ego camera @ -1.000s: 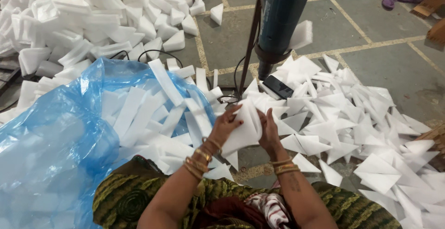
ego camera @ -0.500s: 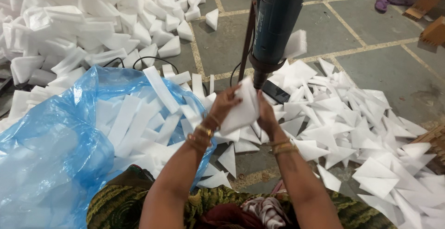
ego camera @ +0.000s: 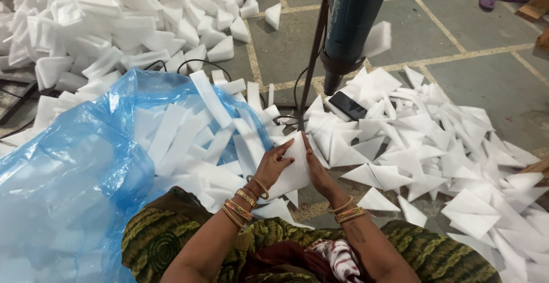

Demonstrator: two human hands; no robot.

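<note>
A: What is being held, and where?

B: A white foam sheet (ego camera: pixel 291 165) is being gripped between both hands, low over the floor (ego camera: pixel 474 71), just in front of the lap. The left hand (ego camera: pixel 273 165) is being pressed flat on the sheet's left face, its fingers (ego camera: pixel 284 145) stretched and clamped on the foam. The right hand (ego camera: pixel 318 171) is being laid along the right edge, fingers closed on that same sheet.

A: What is being seen around it?

B: A blue bag (ego camera: pixel 74 168) filled with foam strips (ego camera: pixel 189 128) is being spread at the left. Foam triangles (ego camera: pixel 434 145) are being left scattered over the floor at the right, with a dark phone (ego camera: pixel 347 105) lying among them. A teal tool (ego camera: pixel 354 14) is being hung above, beyond the hands. A foam pile (ego camera: pixel 114 25) is being kept at the far left.
</note>
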